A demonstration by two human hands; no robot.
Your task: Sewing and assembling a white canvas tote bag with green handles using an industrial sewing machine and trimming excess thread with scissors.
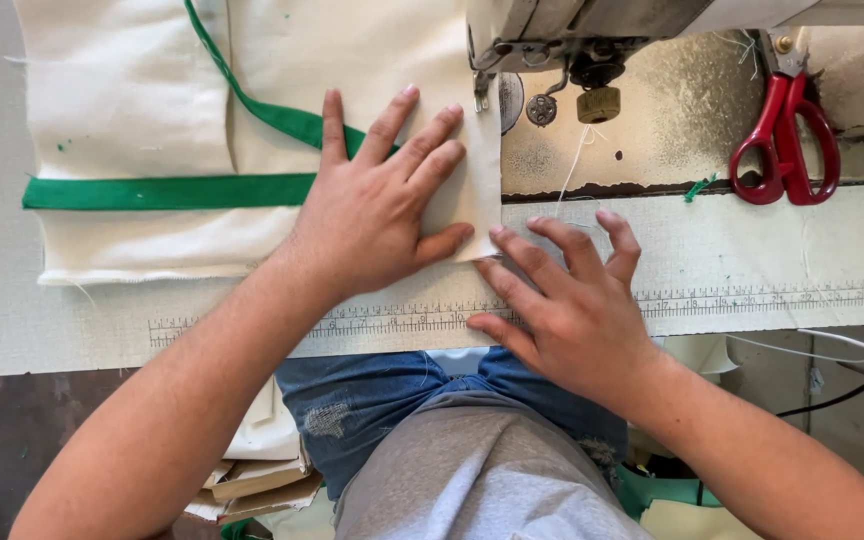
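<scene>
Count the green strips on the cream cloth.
2. One green strip lies flat across the cloth, ending under the left hand. The other strip slants down from the top edge toward that hand's fingers. More could be hidden under the hand.

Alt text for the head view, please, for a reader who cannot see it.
Left hand lies flat on cream fabric with green trim at a sewing machine; right hand fingertips touch the fabric's corner. Red scissors lie right.

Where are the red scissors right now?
The red scissors lie at the upper right of the head view, on the sewing machine bed, beyond the right hand.
</scene>
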